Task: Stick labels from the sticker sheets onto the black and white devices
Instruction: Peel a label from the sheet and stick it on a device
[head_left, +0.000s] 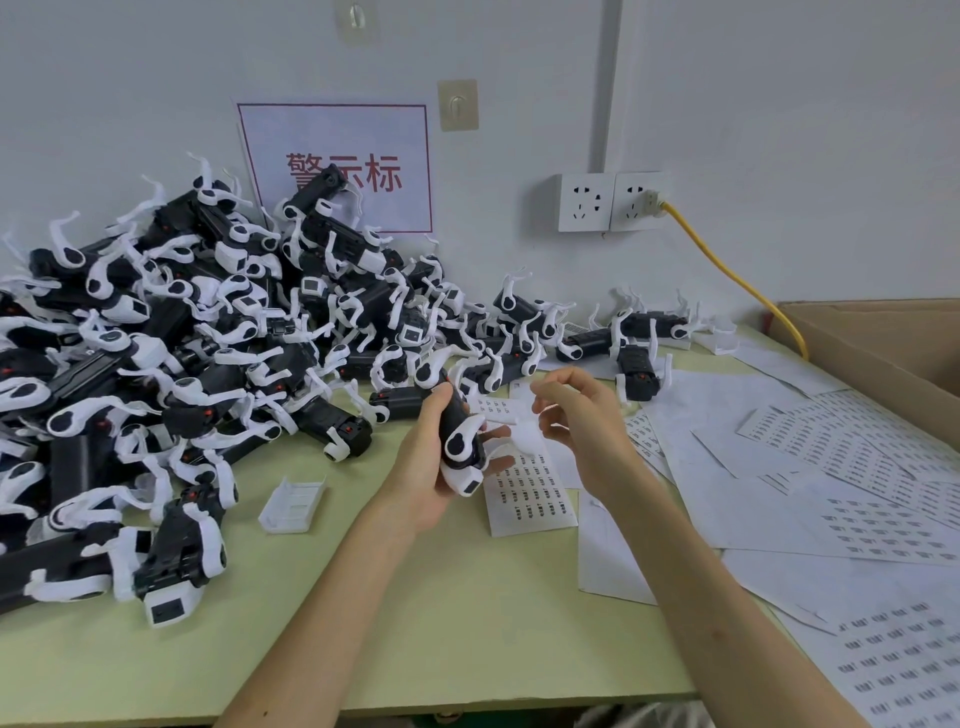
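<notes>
My left hand (423, 462) grips a black and white device (460, 441) upright above the green table (415, 623), thumb on its left side. My right hand (582, 415) hovers just right of it with curled fingers; whether it pinches a label is too blurred to tell. Under both hands lies a sticker sheet (530, 493) with rows of small dark labels. A big pile of black and white devices (182, 374) covers the table's left and back.
More sticker sheets (852, 457) and backing papers spread over the right side. A cardboard box (893, 343) stands at the far right, with a yellow cable (727, 270) running to a wall socket (613, 201). A small white plastic part (292, 504) lies near the pile.
</notes>
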